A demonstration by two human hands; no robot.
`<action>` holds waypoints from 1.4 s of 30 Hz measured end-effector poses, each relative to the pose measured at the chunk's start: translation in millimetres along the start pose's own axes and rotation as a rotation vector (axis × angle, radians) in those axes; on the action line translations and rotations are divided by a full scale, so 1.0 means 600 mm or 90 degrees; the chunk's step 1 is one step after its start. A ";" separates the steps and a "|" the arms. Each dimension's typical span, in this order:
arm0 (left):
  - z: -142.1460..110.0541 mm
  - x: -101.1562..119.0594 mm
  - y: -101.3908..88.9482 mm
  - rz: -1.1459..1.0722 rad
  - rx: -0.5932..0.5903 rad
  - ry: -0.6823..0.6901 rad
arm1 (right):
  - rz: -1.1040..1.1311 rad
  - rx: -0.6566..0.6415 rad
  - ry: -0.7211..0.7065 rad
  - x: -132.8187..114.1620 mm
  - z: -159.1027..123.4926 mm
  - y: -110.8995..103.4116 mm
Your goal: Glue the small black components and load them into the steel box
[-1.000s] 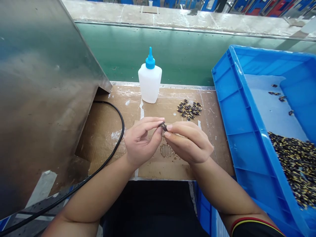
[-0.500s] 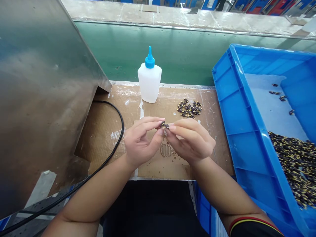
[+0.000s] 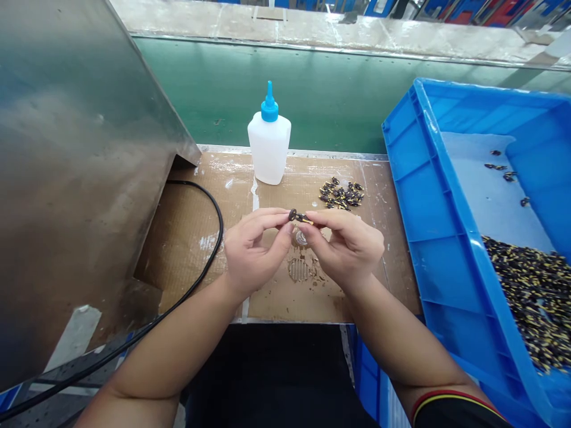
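Note:
My left hand [image 3: 253,251] pinches a small dark round piece [image 3: 292,214] between thumb and fingertips. Facing it, my right hand [image 3: 350,249] grips a small black-and-yellow part [image 3: 305,219] by its right end. The two pieces meet or nearly touch; whether they are joined I cannot tell. Just under the fingertips lies a small clear round object [image 3: 301,238] on the cardboard. Beyond my right hand is a loose pile of black-and-yellow parts [image 3: 341,194].
A white squeeze bottle [image 3: 269,148] with a blue nozzle stands upright behind my hands. At right, a blue crate [image 3: 428,178] holds many similar parts. A metal housing [image 3: 89,148] and black cable [image 3: 218,238] flank the left. Cardboard [image 3: 276,303] covers the bench.
Both hands have shifted slightly, and the right fingers have turned so that more of the black-and-yellow part shows. The dark round piece now faces the camera more, and the clear object is uncovered.

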State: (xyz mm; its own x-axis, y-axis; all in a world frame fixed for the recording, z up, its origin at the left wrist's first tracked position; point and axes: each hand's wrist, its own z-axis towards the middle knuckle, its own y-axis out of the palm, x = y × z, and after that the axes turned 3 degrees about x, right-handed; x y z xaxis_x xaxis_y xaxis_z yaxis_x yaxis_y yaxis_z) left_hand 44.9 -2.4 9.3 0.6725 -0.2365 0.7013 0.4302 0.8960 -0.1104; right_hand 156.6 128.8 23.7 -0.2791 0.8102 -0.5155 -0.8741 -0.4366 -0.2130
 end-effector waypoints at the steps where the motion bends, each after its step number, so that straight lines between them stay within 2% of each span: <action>1: 0.001 0.001 -0.001 -0.001 -0.008 -0.002 | 0.010 -0.005 0.017 0.000 -0.001 -0.001; 7: 0.006 0.004 -0.001 0.015 -0.099 0.017 | 0.146 -0.088 0.259 0.011 0.000 -0.005; 9: 0.007 0.002 0.001 0.035 -0.127 0.032 | 0.193 -0.137 0.302 0.026 0.012 -0.016; 11: 0.010 -0.002 0.002 0.048 -0.139 0.043 | 0.195 -0.181 0.321 0.048 0.029 -0.043; 15: 0.016 -0.018 0.000 0.066 -0.103 0.040 | 0.010 -0.203 0.292 0.088 0.041 -0.125; 18: 0.021 -0.029 -0.003 0.072 -0.070 0.020 | -0.133 -0.241 0.276 0.097 0.010 -0.165; 20: 0.022 -0.035 -0.004 0.068 -0.062 0.010 | -0.168 -0.270 0.266 0.098 -0.023 -0.168; 24: 0.021 -0.040 -0.003 0.060 -0.067 0.009 | -0.202 -0.298 0.210 0.101 -0.069 -0.150; 28: 0.020 -0.044 -0.004 0.074 -0.061 -0.009 | -0.209 -0.292 0.172 0.102 -0.075 -0.151; 34: 0.021 -0.059 -0.010 0.129 -0.037 -0.088 | -0.147 -0.206 0.249 0.103 -0.086 -0.169; 42: 0.022 -0.077 -0.007 0.157 -0.020 -0.178 | -0.188 -0.172 0.256 0.120 -0.100 -0.154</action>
State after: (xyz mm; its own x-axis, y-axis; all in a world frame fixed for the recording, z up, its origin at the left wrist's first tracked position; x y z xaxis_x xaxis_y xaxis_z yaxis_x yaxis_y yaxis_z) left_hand 4.4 9.5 -13.3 0.5696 0.1004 0.8158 0.2970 0.9003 -0.3182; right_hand 241.1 203.9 -43.6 0.1817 0.7230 -0.6665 -0.7449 -0.3413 -0.5733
